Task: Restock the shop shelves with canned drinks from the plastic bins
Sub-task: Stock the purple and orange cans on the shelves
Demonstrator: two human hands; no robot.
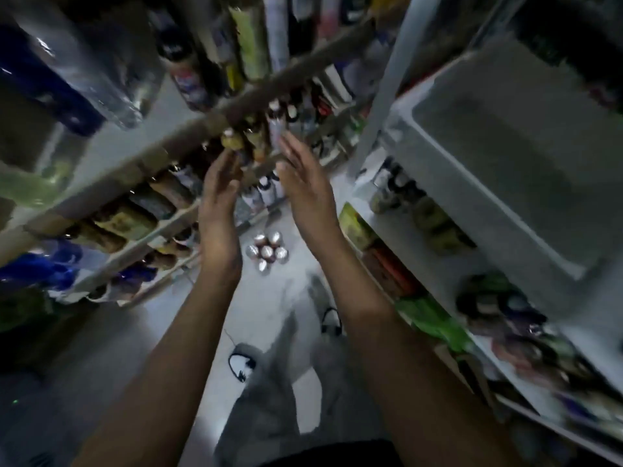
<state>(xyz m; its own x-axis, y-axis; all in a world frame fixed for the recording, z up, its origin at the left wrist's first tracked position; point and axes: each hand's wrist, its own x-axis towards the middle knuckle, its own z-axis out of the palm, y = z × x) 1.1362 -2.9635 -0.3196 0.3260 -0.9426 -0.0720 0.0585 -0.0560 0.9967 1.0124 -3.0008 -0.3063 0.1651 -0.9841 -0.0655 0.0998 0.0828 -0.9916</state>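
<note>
Both my arms reach forward over a narrow aisle. My left hand [220, 193] and my right hand [305, 183] are raised side by side with straight fingers, palms facing each other, and hold nothing. A cluster of several cans [267, 252] with silver tops stands on the pale floor below and between my hands. A grey plastic bin [499, 156] sits on the right-hand shelf unit, seen from above; its inside looks bare. The picture is blurred by motion.
Shelves of bottles [161, 193] run along the left, with large water bottles [77, 62] near the top left. White shelving [438, 274] with packaged goods lines the right. My legs and sandals [241, 365] stand on the floor in the aisle.
</note>
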